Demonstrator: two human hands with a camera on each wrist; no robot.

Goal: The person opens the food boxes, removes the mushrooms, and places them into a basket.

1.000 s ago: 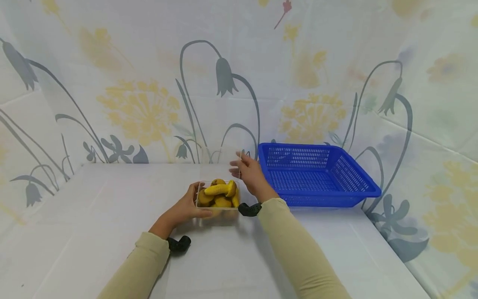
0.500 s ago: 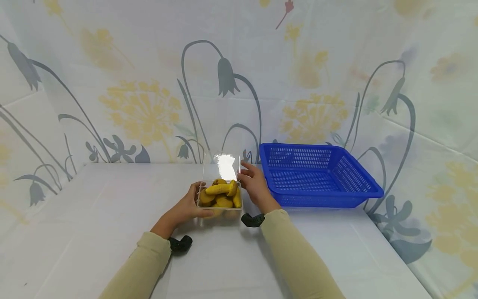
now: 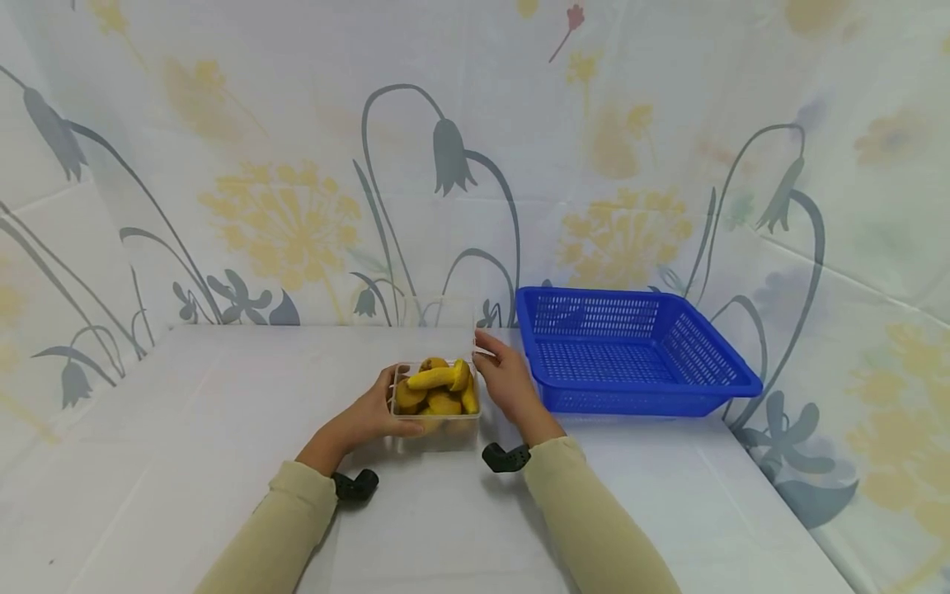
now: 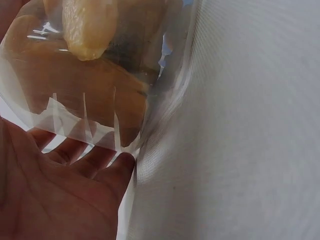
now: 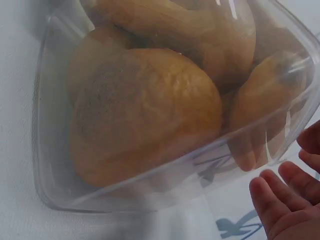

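Note:
A clear plastic box [image 3: 438, 417] stands on the white table, filled with yellow mushrooms [image 3: 441, 388]. Its clear lid [image 3: 438, 309] is raised at the back and barely shows. My left hand [image 3: 367, 412] grips the box from the left, thumb along the front and fingers round the far side. In the left wrist view, the fingers [image 4: 95, 155] lie against the clear wall. My right hand [image 3: 508, 375] is at the right back corner, fingertips right at the lid's edge. The right wrist view shows its fingers [image 5: 285, 195] loosely bent beside the box's corner.
A blue perforated plastic basket [image 3: 631, 400] stands right of the box, close to my right hand. Behind the table [image 3: 223, 462] hangs a flower-printed sheet [image 3: 297, 165]. A dark wrist device [image 3: 356, 485] is on my left wrist, another dark device [image 3: 506, 458] on my right.
My right hand has come lower and a little closer along the lid's right edge. The bright glare on the lid has gone. My left hand stays on the box.

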